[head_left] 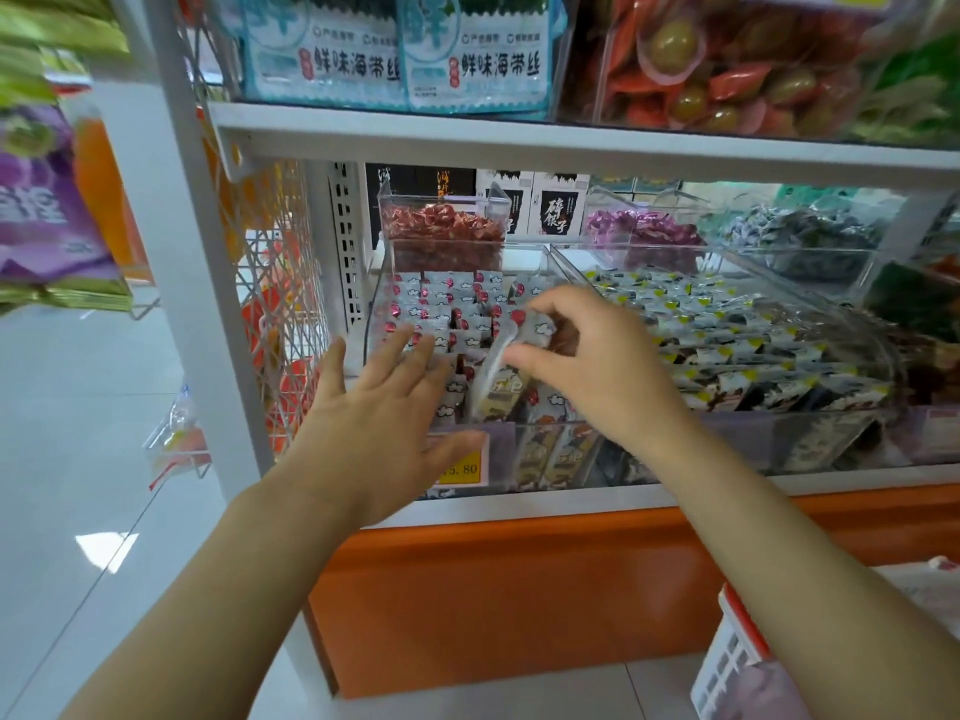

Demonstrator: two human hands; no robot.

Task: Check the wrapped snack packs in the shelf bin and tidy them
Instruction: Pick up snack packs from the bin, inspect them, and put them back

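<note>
My right hand point(587, 366) pinches one tilted snack pack point(498, 376) just above the front edge of the clear bin point(498, 444). My left hand point(384, 423), fingers straight and spread, lies over the bin's left front corner. Rows of packs point(441, 298) fill the bin behind it, with open room between them and the shelf board point(519, 142) above.

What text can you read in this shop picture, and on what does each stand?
"鲜味海带丝" on each blue seaweed pack, up top.
"碎银子" on a black-and-white box at the back.
"5. 80" on the yellow price tag, partly hidden by the left hand.
Print on the snack packs and the purple bag: too blurred to read.
</note>
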